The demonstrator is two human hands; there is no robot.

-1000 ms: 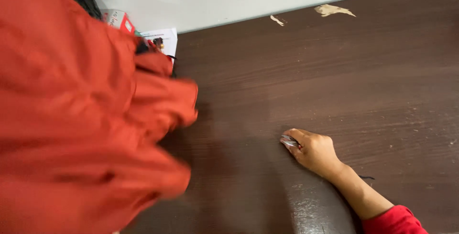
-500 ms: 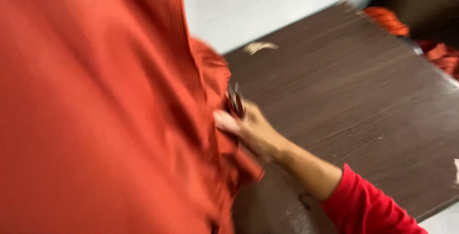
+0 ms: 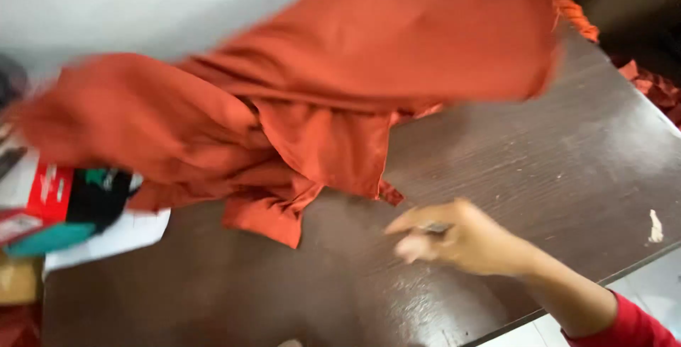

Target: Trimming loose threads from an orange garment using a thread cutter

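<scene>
Head view: one moment, motion blur throughout; edges of cloth and hand are soft.

Cloth: a large orange-red cloth (image 3: 333, 99) is spread in mid-air over the far half of the dark wood-grain worktop (image 3: 539, 170), bunched and creased at its middle, with a small flap hanging lowest near the worktop's centre.

Cloth position: its lower folds appear to touch or nearly touch the worktop on the left; the upper right portion is lifted clear. Which it is on the left I cannot tell through the blur.

Long axis: runs from lower left to upper right across the picture, roughly along the worktop's far edge. The widest, flattest panel points to the upper right; the crumpled end points to the left.

Right hand (image 3: 454, 237): hovers above the worktop just below the hanging flap, apart from the cloth. Fingers loosely curled, not closed on the cloth. A small dark item sits at the fingers; too blurred to name.

Left hand: out of view; whatever holds the cloth up is hidden behind it.

Progress (judgement): the cloth is opened out and airborne but not laid flat. Spreading and smoothing remain, as far as this shows.

Surroundings: red, black and teal packets with white paper (image 3: 64, 212) lie at the left edge, partly under the cloth. A pale scrap (image 3: 656, 226) lies near the worktop's right edge.
</scene>
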